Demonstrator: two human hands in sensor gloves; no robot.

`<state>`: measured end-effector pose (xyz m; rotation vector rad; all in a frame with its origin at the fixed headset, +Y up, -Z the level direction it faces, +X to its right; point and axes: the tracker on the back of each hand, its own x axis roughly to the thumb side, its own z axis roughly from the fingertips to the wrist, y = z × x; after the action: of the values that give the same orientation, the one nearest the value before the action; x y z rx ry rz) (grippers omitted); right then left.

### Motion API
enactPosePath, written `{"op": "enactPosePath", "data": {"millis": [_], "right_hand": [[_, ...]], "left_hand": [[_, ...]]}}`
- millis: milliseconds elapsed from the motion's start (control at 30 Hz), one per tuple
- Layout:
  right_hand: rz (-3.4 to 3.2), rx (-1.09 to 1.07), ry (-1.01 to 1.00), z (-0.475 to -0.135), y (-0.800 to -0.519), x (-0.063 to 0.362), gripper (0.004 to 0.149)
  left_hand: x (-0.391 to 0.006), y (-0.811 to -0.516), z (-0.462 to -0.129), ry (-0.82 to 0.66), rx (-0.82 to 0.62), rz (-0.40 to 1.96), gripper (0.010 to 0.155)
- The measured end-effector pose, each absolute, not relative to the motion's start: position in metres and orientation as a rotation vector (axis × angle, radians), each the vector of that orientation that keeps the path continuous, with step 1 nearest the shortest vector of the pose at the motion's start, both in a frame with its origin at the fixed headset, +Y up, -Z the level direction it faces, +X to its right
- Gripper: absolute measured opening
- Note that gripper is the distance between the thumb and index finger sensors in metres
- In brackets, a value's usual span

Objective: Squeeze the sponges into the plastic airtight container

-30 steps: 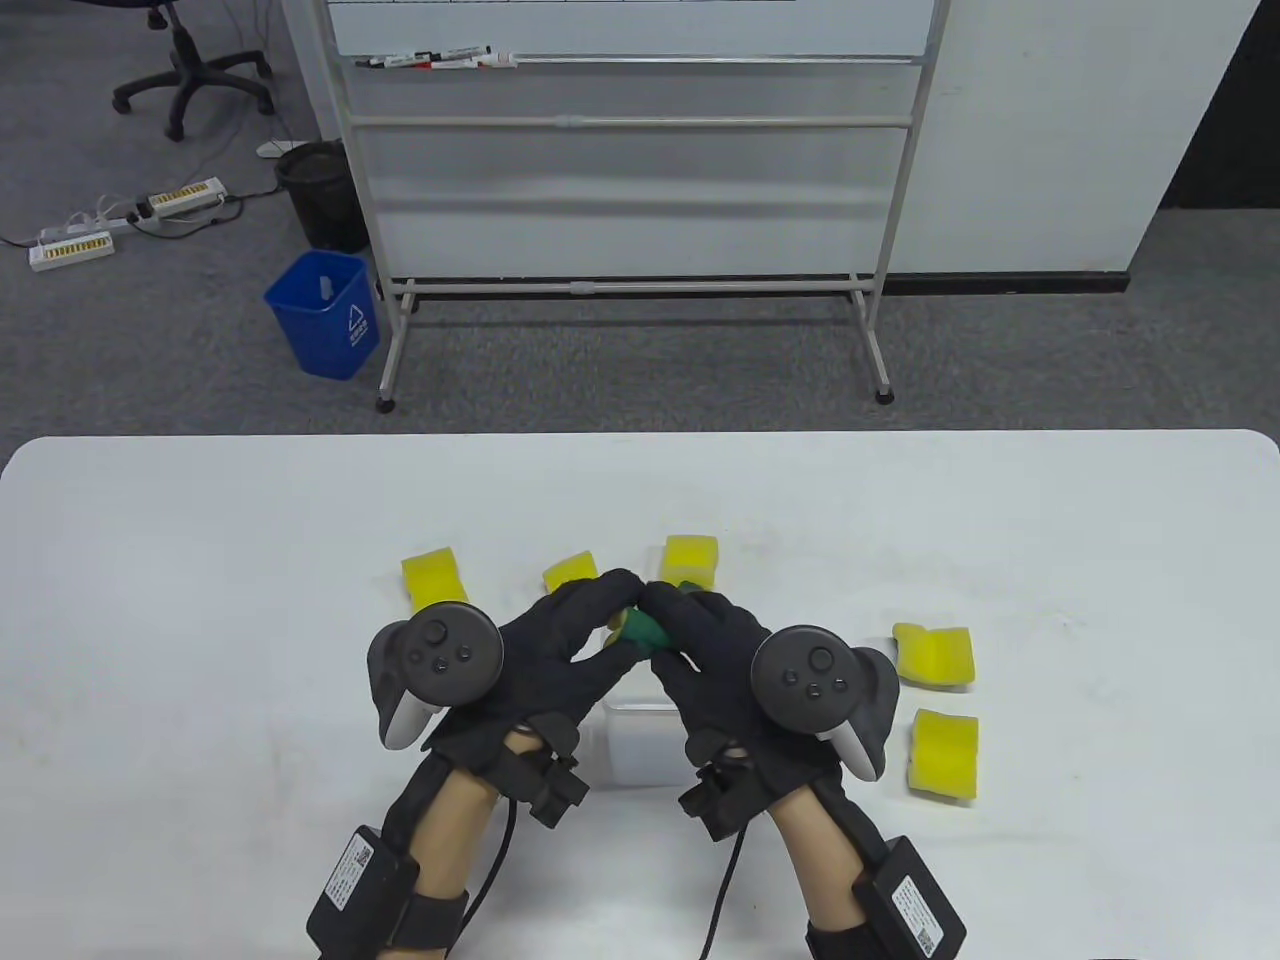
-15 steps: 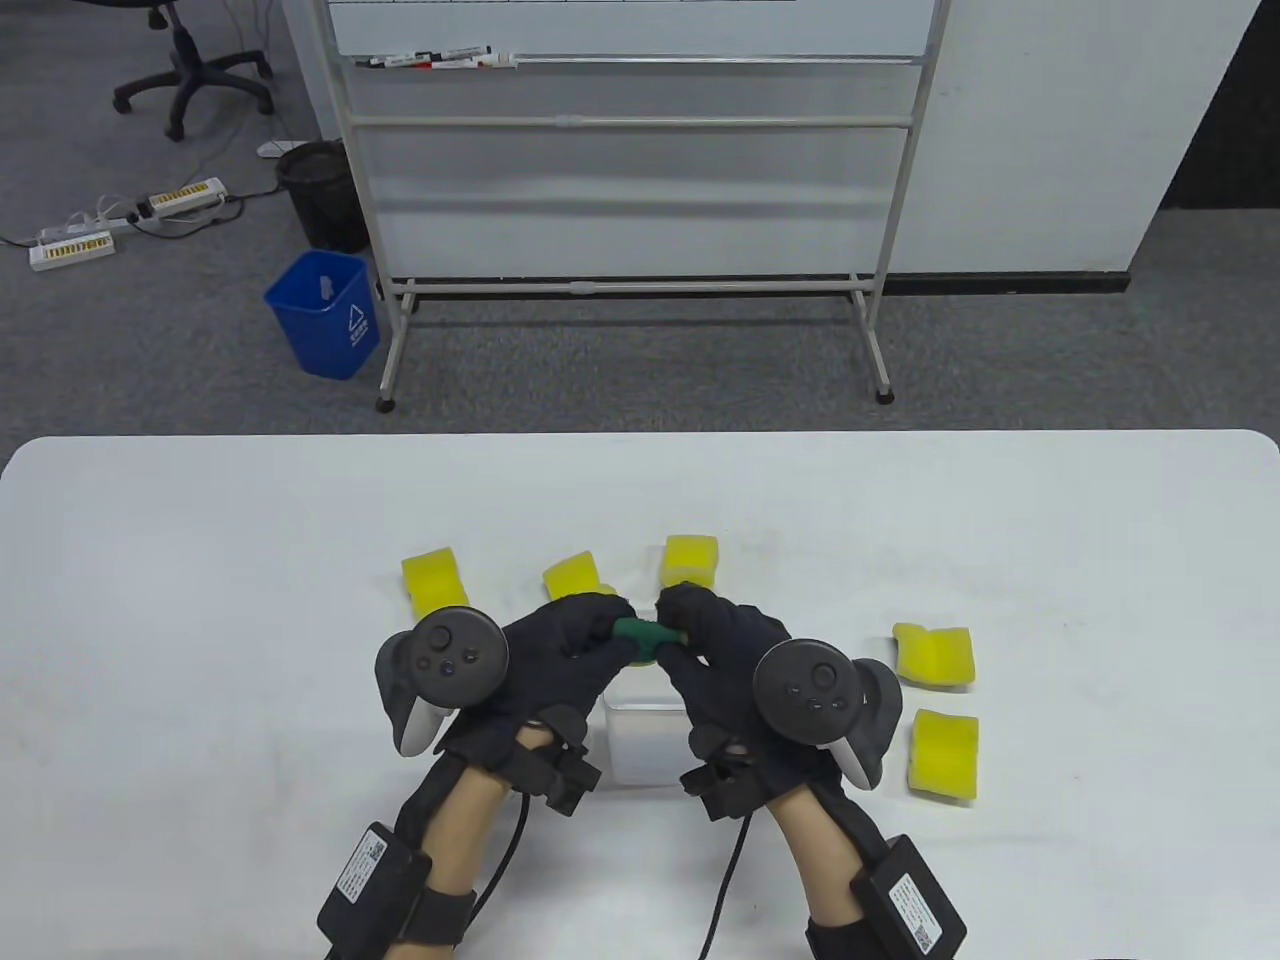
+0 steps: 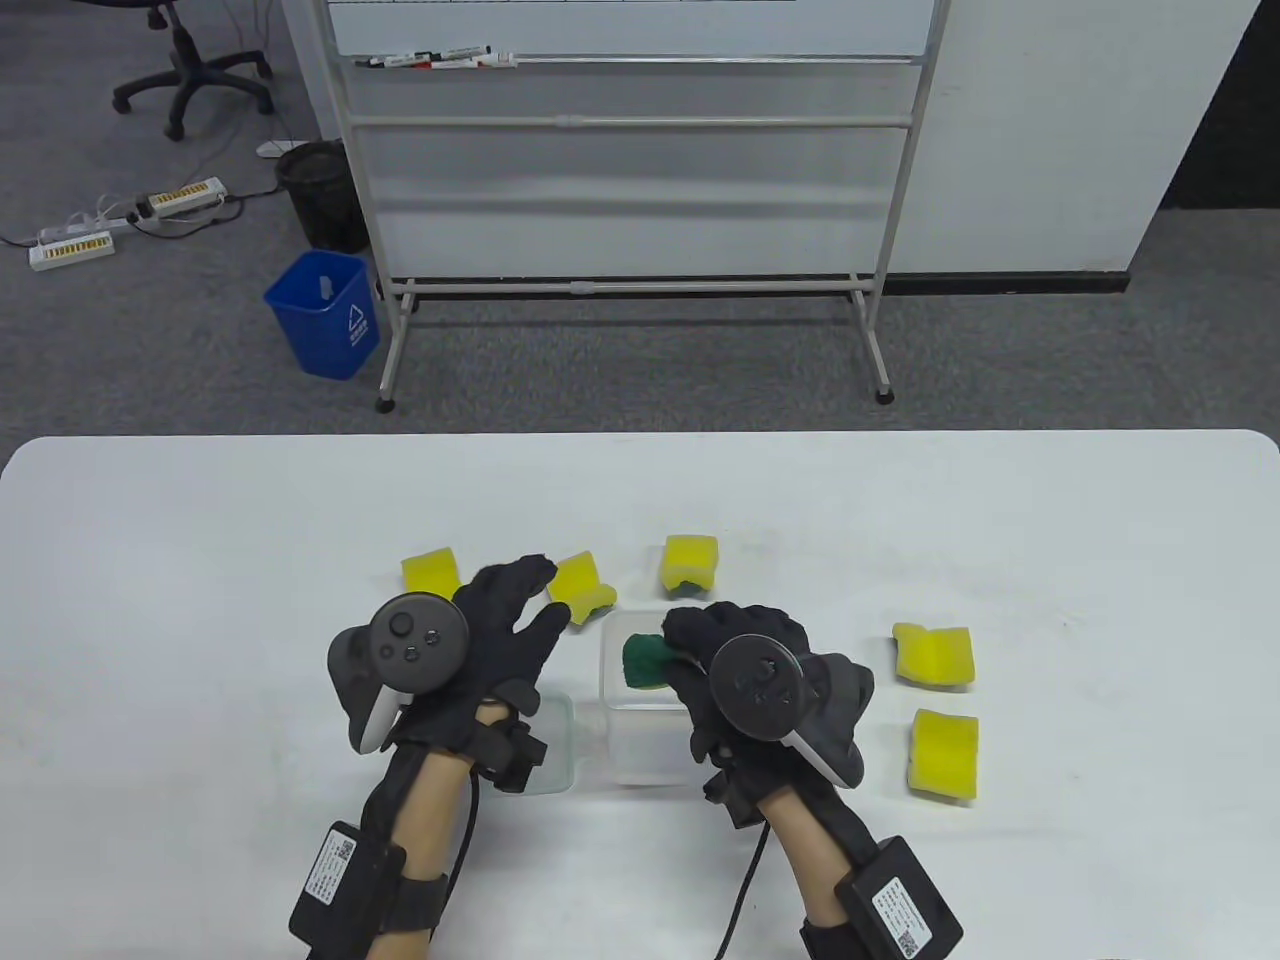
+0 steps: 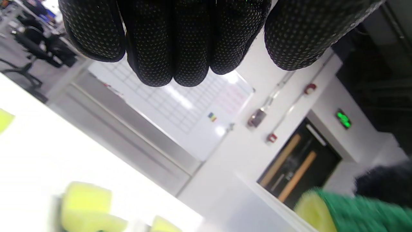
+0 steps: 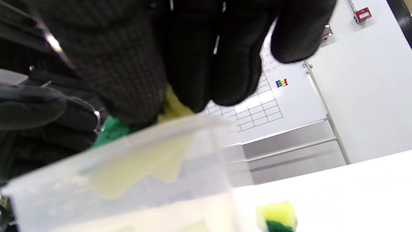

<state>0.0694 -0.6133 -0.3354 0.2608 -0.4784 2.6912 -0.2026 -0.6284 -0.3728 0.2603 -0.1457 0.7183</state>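
Note:
A clear plastic container [image 3: 640,745] stands on the table in front of me. My right hand [image 3: 690,640] grips a folded yellow-and-green sponge [image 3: 643,662] and presses it into the container's far end. In the right wrist view the fingers [image 5: 206,64] push the sponge [image 5: 111,132] down behind the container rim [image 5: 128,151]. My left hand [image 3: 535,600] is open with spread fingers and holds nothing, just left of the container and close to a yellow sponge [image 3: 583,583]. In the left wrist view the fingers [image 4: 173,42] hang free and the held sponge [image 4: 354,212] shows at the lower right.
More yellow sponges lie on the white table [image 3: 200,560]: one at the left [image 3: 432,572], one behind the container [image 3: 690,562], two at the right [image 3: 933,655] [image 3: 943,753]. A clear lid or tray [image 3: 555,745] lies left of the container, partly under my left wrist.
Both hands were squeezing the sponge above the container. The left hand has let go and moved left. The right hand has pushed the sponge down into the container.

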Motion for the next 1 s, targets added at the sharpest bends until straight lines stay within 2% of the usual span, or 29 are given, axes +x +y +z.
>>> {"op": "enactPosePath", "data": {"millis": [200,500,833,933,1000], "right_hand": [[2.733,0.258,-0.483,-0.338,-0.619,0.067,0.043],[2.632,0.225,-0.525,-0.337,-0.615,0.075,0.044],[2.47,0.089,-0.466,-0.342,-0.61,0.107,0.053],[2.438,0.034,-0.38,-0.348,-0.614,0.121,0.062],[2.408,-0.012,-0.242,-0.354,-0.621,0.133,0.068]], "left_hand": [[-0.211,-0.633,-0.377,-0.091,0.24,0.687,0.061],[-0.215,-0.644,-0.383,-0.047,0.207,0.609,0.06],[-0.248,-0.686,-0.407,0.095,0.041,0.436,0.061],[-0.251,-0.707,-0.42,0.126,-0.041,0.464,0.065],[-0.25,-0.717,-0.431,0.145,-0.107,0.461,0.065]]}}
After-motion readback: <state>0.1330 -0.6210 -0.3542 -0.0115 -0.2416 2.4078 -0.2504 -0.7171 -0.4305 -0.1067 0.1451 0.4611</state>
